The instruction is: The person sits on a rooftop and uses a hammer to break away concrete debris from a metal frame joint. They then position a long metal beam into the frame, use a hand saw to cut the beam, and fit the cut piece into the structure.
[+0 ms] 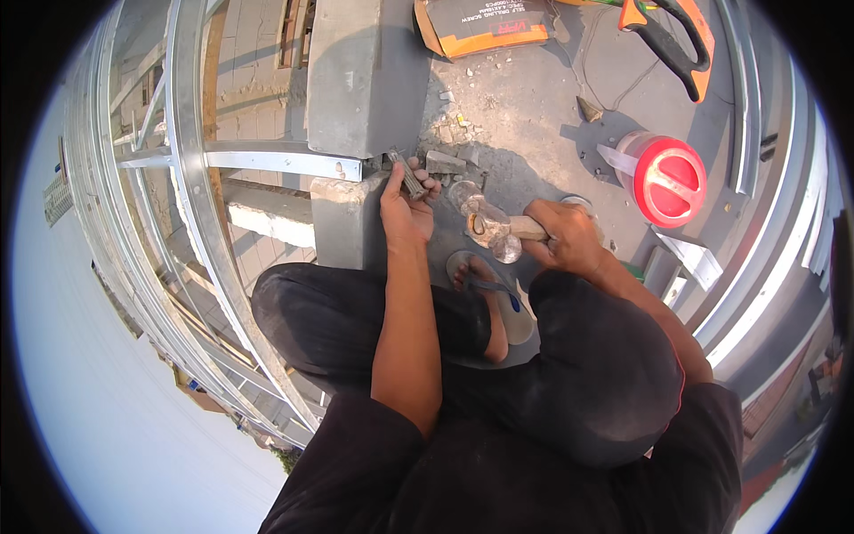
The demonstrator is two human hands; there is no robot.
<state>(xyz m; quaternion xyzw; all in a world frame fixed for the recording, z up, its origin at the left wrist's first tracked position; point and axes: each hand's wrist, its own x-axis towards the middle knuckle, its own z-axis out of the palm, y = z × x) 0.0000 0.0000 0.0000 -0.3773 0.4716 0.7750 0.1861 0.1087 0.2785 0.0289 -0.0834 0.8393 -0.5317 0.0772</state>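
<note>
My left hand (408, 212) is closed around a short grey metal rod (411, 182), its kind hard to make out. The rod is held beside a gap in the grey concrete wall (351, 98), where the end of a silvery metal channel (280, 164) sits. In my right hand (569, 236) is a hammer (491, 224), gripped by its wooden handle close to the head. The hammer head is a short way right of my left hand, apart from the rod. Broken concrete chunks (445, 163) lie just beyond my left hand.
To the right stands a tub with a red lid (669, 182). An orange-and-black handsaw handle (680, 49) and an open cardboard box (485, 25) lie at the far side. Metal framing (184, 116) rises on the left; long metal profiles (783, 214) line the right. My sandalled foot (498, 320) is below the hammer.
</note>
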